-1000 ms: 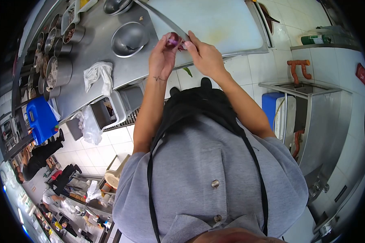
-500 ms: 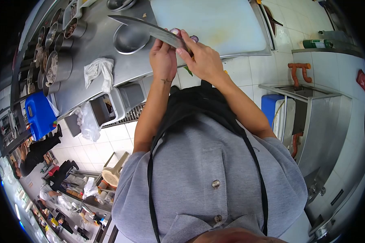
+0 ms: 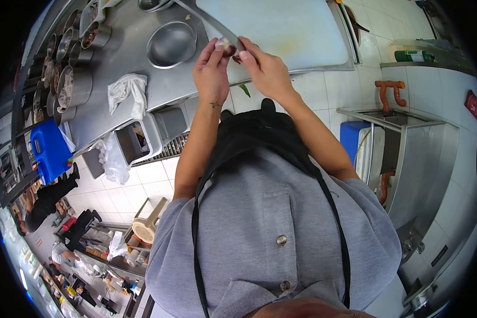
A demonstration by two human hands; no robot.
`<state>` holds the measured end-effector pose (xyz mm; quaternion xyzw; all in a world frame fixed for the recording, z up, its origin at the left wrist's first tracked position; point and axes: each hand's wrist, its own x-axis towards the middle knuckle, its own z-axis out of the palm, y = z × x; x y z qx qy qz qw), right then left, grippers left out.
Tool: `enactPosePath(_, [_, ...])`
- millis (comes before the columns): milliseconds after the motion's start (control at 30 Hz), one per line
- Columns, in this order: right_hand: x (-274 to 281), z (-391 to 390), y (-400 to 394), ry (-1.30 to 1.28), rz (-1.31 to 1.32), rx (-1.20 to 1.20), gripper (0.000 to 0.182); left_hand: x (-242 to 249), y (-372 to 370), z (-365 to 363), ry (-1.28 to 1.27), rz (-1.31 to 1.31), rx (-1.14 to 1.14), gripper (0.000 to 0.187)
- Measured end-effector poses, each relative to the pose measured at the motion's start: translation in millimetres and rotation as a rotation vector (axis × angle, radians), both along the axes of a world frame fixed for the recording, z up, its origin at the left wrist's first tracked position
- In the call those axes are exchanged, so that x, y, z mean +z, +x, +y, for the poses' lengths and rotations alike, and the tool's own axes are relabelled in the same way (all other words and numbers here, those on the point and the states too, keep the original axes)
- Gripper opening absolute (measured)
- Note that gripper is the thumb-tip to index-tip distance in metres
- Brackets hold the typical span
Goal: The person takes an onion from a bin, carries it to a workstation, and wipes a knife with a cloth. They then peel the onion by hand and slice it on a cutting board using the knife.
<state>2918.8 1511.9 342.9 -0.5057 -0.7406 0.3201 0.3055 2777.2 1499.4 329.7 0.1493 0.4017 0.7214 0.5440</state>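
Observation:
A small red onion (image 3: 226, 46), partly pale on its surface, is pinched between the fingers of my left hand (image 3: 212, 74). My right hand (image 3: 266, 74) grips a long knife (image 3: 209, 20) near its handle; the handle is hidden by my fingers. The blade points up and to the left, beside the onion. Both hands are above the near edge of a white cutting board (image 3: 281, 32). A small dark reddish piece (image 3: 237, 59) shows by my right fingers. Left of my hands, a metal bowl (image 3: 171, 45) rests on the steel counter (image 3: 122, 58).
A white cloth (image 3: 128, 94) lies at the counter's near edge, with metal pots (image 3: 75, 87) farther left. Below are grey bins (image 3: 135, 142) and a plastic stool (image 3: 146, 225). Two people (image 3: 50, 199) are at the lower left. A steel sink (image 3: 403, 119) stands at right.
The knife has swung upward and is seen more edge-on, so the onion shows more fully. My left hand has turned slightly, and the bowl is no longer partly covered by the blade.

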Motion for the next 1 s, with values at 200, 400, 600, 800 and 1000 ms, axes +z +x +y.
enactPosePath(200, [-9.4,12.8,8.8,-0.117,0.184,-0.008,0.054,2.3,-9.2,-1.3,0.022,-0.013,-0.065,0.034])
enactPosePath(400, [9.0,-1.4,0.0,-0.094,-0.003,0.088,0.059,-6.5,-8.1,-1.1,0.032,0.005,-0.051,0.031])
enactPosePath(600, [6.8,-2.4,-4.8,0.012,-0.119,0.088,0.056,-5.8,-5.3,-2.3,0.066,0.047,-0.035,0.026])
enactPosePath(800, [-2.1,-1.9,-5.2,0.182,-0.185,0.04,0.051,-5.2,0.7,-3.4,0.054,0.2,0.014,0.02])
enactPosePath(1000, [-7.1,3.1,-3.3,0.029,0.006,0.035,0.047,-2.7,1.3,-2.3,-0.025,0.163,0.03,0.032])
